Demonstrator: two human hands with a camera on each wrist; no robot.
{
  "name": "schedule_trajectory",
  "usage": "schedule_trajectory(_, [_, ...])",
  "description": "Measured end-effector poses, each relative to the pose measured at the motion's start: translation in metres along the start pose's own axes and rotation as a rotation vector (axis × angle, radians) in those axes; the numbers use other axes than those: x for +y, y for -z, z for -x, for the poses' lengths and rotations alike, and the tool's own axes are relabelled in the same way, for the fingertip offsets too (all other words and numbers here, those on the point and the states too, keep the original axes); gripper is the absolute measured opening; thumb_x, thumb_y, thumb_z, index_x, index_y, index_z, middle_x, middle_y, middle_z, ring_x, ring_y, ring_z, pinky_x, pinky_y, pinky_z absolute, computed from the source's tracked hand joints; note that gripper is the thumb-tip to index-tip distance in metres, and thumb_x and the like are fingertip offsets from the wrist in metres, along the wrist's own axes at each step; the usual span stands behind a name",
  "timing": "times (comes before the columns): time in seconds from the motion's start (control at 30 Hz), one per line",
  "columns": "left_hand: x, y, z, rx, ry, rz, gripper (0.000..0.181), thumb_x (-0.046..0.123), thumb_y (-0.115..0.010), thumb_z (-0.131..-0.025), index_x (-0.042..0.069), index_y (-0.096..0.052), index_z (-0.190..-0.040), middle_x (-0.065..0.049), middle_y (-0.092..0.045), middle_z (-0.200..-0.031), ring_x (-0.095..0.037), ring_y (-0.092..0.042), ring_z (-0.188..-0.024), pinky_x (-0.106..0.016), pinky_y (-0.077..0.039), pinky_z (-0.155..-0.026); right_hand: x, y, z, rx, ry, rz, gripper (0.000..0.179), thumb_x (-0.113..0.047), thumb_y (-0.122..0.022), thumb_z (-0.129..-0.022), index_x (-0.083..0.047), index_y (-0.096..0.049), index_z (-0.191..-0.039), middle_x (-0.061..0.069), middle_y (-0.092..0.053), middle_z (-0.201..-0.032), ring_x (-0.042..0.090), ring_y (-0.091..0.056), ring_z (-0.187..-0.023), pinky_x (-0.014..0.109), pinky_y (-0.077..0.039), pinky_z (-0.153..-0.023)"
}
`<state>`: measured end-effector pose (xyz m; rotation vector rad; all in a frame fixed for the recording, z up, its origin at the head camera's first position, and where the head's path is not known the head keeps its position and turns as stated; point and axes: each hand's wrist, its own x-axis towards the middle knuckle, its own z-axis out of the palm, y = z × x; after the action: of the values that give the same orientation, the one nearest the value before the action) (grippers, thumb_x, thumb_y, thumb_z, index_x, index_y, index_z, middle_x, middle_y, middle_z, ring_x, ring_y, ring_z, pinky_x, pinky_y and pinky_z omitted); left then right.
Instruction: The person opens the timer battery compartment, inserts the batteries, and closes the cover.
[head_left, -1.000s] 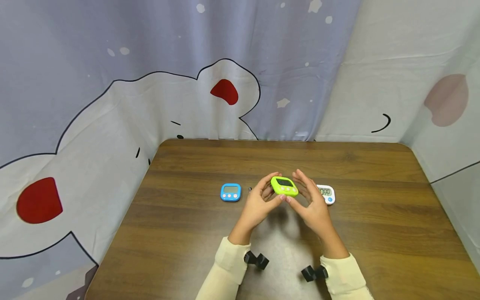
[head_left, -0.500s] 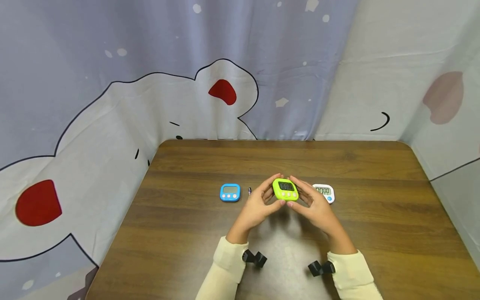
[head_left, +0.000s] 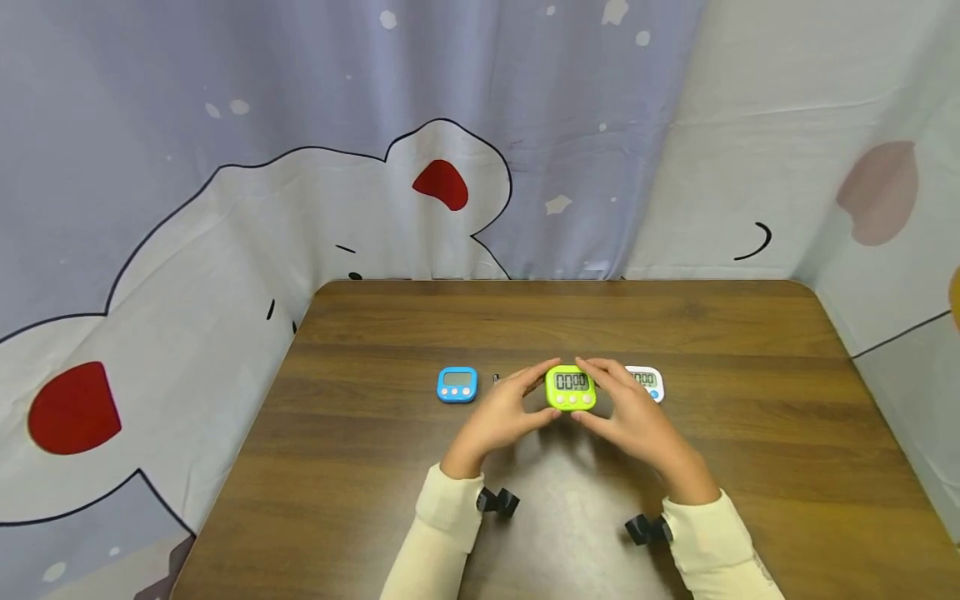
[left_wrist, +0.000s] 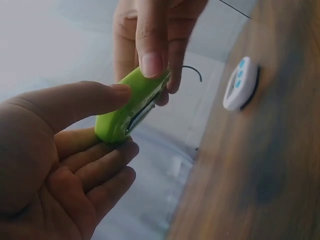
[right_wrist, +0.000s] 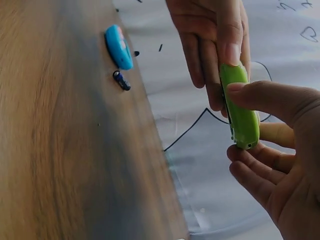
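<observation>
A lime-green digital timer (head_left: 572, 389) is held up off the table between both hands, its face and zeros towards the head camera. My left hand (head_left: 504, 414) pinches its left side, thumb at the lower edge and fingers at the upper edge. Its right side is gripped the same way by my right hand (head_left: 632, 417). Edge-on in the left wrist view, the green timer (left_wrist: 132, 102) sits between the thumbs and the fingers. Partly behind the right hand lies a white timer (head_left: 651, 382); it shows more fully in the left wrist view, the white timer (left_wrist: 241, 84) lying on the wood.
A blue timer (head_left: 457, 385) lies on the wooden table (head_left: 360, 467) left of the hands. Beside it is a small dark battery (right_wrist: 121, 80), mostly hidden by the left hand in the head view. A patterned curtain (head_left: 300, 208) hangs along the table's back and sides.
The green timer has come slightly down and turned from tilted to level, so its digits now read clearly. Both hands keep hold of it, and the forearms have spread a little.
</observation>
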<state>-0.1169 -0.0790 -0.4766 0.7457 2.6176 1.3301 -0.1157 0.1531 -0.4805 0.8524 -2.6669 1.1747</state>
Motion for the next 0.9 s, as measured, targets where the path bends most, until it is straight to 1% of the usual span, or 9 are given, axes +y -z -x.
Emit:
schedule_trajectory(0.07, [-0.001,0.002,-0.001,-0.011,-0.003,-0.073,0.070,0.032,-0.072,-0.090,0.023,-0.037,-0.151,0.000,-0.047,-0.145,-0.017,-0.049,-0.128,-0.033,-0.044,-0.103,0.000,0.000,-0.001,-0.010,0.008,0.021,0.074,-0.025,-0.083,-0.080,-0.007,-0.048,-0.143,0.007,-0.050,-0.133,0.027,-0.050,-0.121,0.049,-0.045,-0.098])
schedule_trajectory(0.17, [-0.004,0.004,-0.002,-0.029,-0.013,-0.136,0.070,0.034,-0.072,-0.089,0.022,-0.039,-0.150,0.001,-0.048,-0.144,-0.015,-0.049,-0.128,-0.037,-0.044,-0.103,0.002,0.000,-0.004,-0.023,0.025,0.043,0.072,-0.025,-0.084,-0.078,-0.005,-0.051,-0.139,0.008,-0.051,-0.129,0.027,-0.051,-0.119,0.049,-0.046,-0.097])
schedule_trajectory(0.37, [-0.013,0.013,-0.006,-0.075,-0.033,-0.165,0.070,0.037,-0.073,-0.088,0.023,-0.041,-0.149,0.003,-0.048,-0.144,-0.012,-0.046,-0.130,-0.034,-0.043,-0.104,0.004,-0.003,-0.009,-0.050,0.037,0.055,0.068,-0.030,-0.084,-0.078,-0.007,-0.053,-0.134,0.005,-0.051,-0.125,0.024,-0.050,-0.117,0.046,-0.045,-0.097])
schedule_trajectory(0.43, [-0.016,0.018,-0.007,-0.097,-0.026,-0.176,0.071,0.038,-0.073,-0.088,0.025,-0.039,-0.150,0.004,-0.046,-0.146,-0.012,-0.044,-0.132,-0.034,-0.042,-0.105,0.006,-0.004,-0.011,-0.061,0.032,0.057,0.067,-0.031,-0.083,-0.078,-0.007,-0.053,-0.133,0.005,-0.051,-0.126,0.024,-0.050,-0.117,0.046,-0.044,-0.098])
schedule_trajectory(0.5, [-0.021,0.024,-0.007,-0.117,-0.014,-0.199,0.073,0.038,-0.072,-0.088,0.025,-0.038,-0.151,0.003,-0.045,-0.147,-0.014,-0.043,-0.133,-0.036,-0.042,-0.105,0.009,-0.007,-0.013,-0.074,0.016,0.067,0.067,-0.032,-0.083,-0.079,-0.007,-0.053,-0.133,0.006,-0.051,-0.127,0.025,-0.049,-0.119,0.046,-0.043,-0.099])
schedule_trajectory(0.57, [-0.026,0.032,-0.005,-0.134,0.005,-0.235,0.074,0.036,-0.073,-0.089,0.024,-0.036,-0.151,0.001,-0.044,-0.147,-0.016,-0.043,-0.133,-0.037,-0.042,-0.105,0.012,-0.008,-0.014,-0.086,-0.003,0.080,0.067,-0.034,-0.082,-0.079,-0.007,-0.053,-0.133,0.007,-0.051,-0.127,0.025,-0.048,-0.120,0.047,-0.043,-0.100])
schedule_trajectory(0.67, [-0.037,0.046,-0.002,-0.137,0.038,-0.316,0.075,0.035,-0.073,-0.088,0.020,-0.035,-0.152,-0.003,-0.044,-0.147,-0.020,-0.044,-0.133,-0.039,-0.043,-0.104,0.017,-0.012,-0.016,-0.097,-0.030,0.094,0.068,-0.034,-0.082,-0.080,-0.006,-0.052,-0.134,0.008,-0.051,-0.127,0.026,-0.047,-0.120,0.047,-0.042,-0.101])
schedule_trajectory(0.8, [-0.056,0.064,0.004,-0.129,0.128,-0.397,0.082,0.037,-0.075,-0.086,0.020,-0.032,-0.153,-0.006,-0.041,-0.149,-0.025,-0.040,-0.135,-0.044,-0.041,-0.106,0.022,-0.019,-0.019,-0.103,-0.065,0.093,0.067,-0.032,-0.080,-0.081,-0.003,-0.051,-0.133,0.011,-0.051,-0.126,0.028,-0.047,-0.118,0.047,-0.041,-0.101])
schedule_trajectory(0.9, [-0.071,0.077,0.008,-0.137,0.202,-0.413,0.086,0.038,-0.077,-0.084,0.019,-0.029,-0.154,-0.009,-0.037,-0.151,-0.030,-0.036,-0.138,-0.049,-0.039,-0.106,0.025,-0.026,-0.021,-0.107,-0.103,0.105,0.066,-0.032,-0.079,-0.082,-0.001,-0.050,-0.133,0.013,-0.050,-0.126,0.029,-0.046,-0.118,0.047,-0.041,-0.101])
